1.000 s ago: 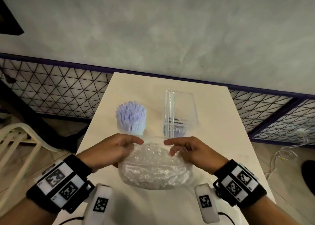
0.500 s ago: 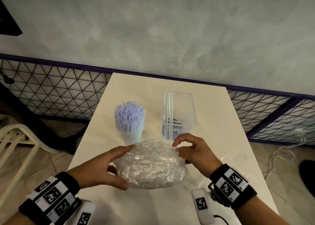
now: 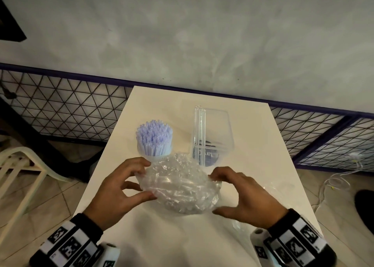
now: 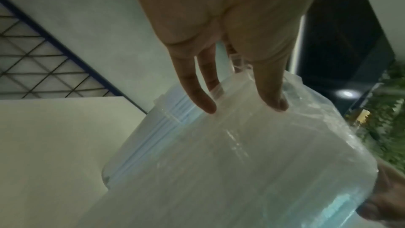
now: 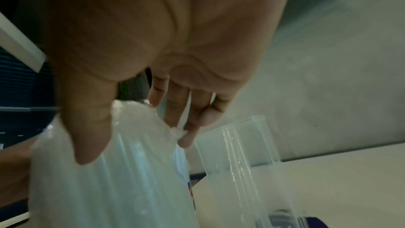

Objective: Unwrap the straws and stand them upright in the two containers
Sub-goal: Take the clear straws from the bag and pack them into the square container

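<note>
White counter (image 3: 253,125) under dim light: nearest, the left hand (image 3: 119,187) and right hand (image 3: 245,198) clasp a wrapped straw bundle (image 3: 180,183) from both sides, probably seeking an opening. Beyond stand a full cup of straws (image 3: 154,140) and a nearly empty clear container (image 3: 212,137). Only the wrist views show fingertips (image 5: 188,138) pinching film.

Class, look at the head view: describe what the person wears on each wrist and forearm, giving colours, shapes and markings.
Both hands are bare, with no gloves. The left hand and right hand each have a black wrist band carrying white square panels printed with black pixel-pattern markers. Below each wrist sits a rounded white device, also bearing such a marker. No sleeves show.
</note>
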`<state>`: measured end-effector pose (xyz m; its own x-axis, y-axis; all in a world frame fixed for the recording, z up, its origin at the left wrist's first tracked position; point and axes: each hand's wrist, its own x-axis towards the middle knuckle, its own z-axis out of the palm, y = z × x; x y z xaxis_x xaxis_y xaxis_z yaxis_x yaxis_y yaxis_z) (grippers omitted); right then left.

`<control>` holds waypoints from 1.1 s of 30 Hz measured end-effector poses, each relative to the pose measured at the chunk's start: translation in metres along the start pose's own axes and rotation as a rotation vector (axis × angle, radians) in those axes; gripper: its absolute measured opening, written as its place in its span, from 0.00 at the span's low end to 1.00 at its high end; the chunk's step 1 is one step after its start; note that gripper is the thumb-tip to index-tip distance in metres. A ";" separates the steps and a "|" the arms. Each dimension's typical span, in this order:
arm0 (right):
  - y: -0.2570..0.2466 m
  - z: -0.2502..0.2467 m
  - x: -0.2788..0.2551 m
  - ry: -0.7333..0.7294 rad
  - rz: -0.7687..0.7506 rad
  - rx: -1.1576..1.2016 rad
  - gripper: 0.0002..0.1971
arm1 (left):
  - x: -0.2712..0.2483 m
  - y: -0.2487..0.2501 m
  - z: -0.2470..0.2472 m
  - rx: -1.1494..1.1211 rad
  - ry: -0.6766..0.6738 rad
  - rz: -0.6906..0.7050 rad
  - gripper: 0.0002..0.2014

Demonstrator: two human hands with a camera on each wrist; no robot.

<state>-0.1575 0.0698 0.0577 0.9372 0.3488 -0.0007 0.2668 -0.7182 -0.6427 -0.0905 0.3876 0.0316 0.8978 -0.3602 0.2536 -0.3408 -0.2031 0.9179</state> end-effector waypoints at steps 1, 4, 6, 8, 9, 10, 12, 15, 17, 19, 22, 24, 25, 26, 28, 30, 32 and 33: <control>0.003 0.003 0.001 0.051 -0.014 -0.010 0.32 | 0.000 -0.001 -0.002 0.020 -0.058 0.020 0.20; 0.009 0.008 0.005 0.212 -0.052 -0.003 0.21 | 0.003 -0.002 -0.009 0.072 -0.172 0.025 0.17; 0.008 0.010 0.009 0.274 -0.101 -0.034 0.18 | 0.005 -0.004 -0.010 0.098 -0.168 0.058 0.11; 0.007 0.010 0.012 0.285 -0.098 -0.027 0.19 | 0.006 -0.007 -0.008 0.134 -0.148 0.101 0.11; 0.006 0.010 0.014 0.271 -0.079 -0.003 0.21 | 0.006 -0.008 -0.006 0.149 -0.145 0.119 0.12; 0.006 0.010 0.016 0.248 -0.053 0.027 0.22 | 0.006 -0.010 -0.005 0.159 -0.145 0.133 0.14; 0.006 0.009 0.020 0.220 -0.015 0.081 0.21 | 0.006 -0.014 -0.004 0.179 -0.145 0.144 0.19; 0.008 0.011 0.027 0.208 -0.051 0.120 0.20 | 0.005 -0.015 -0.003 0.226 -0.151 0.162 0.23; 0.008 0.015 0.032 0.202 -0.105 0.099 0.19 | 0.004 -0.017 -0.002 0.276 -0.154 0.200 0.23; 0.009 0.022 0.036 0.233 -0.163 0.043 0.17 | 0.004 -0.021 -0.001 0.303 -0.139 0.219 0.20; 0.011 0.037 0.036 0.348 -0.226 0.008 0.15 | 0.001 -0.025 0.003 0.310 -0.109 0.227 0.18; 0.011 0.047 0.035 0.424 -0.254 -0.025 0.14 | -0.001 -0.027 0.006 0.324 -0.087 0.225 0.18; 0.010 0.050 0.035 0.453 -0.266 -0.059 0.15 | -0.002 -0.027 0.007 0.331 -0.079 0.214 0.18; 0.010 0.053 0.034 0.471 -0.275 -0.095 0.17 | -0.003 -0.027 0.009 0.335 -0.073 0.198 0.17; 0.007 0.052 0.032 0.451 -0.279 -0.115 0.15 | -0.004 -0.026 0.009 0.354 -0.072 0.159 0.14; 0.000 0.045 0.029 0.379 -0.263 -0.095 0.10 | -0.004 -0.022 0.007 0.384 -0.111 0.106 0.13; -0.008 0.038 0.026 0.299 -0.224 -0.081 0.16 | -0.004 -0.016 0.006 0.402 -0.182 0.053 0.17; -0.010 0.035 0.024 0.266 -0.204 -0.071 0.21 | -0.004 -0.013 0.006 0.408 -0.213 0.042 0.19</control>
<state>-0.1452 0.1067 0.0373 0.8863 0.3269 0.3279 0.4607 -0.6933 -0.5541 -0.0914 0.3858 0.0168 0.8179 -0.5461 0.1809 -0.4962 -0.5105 0.7022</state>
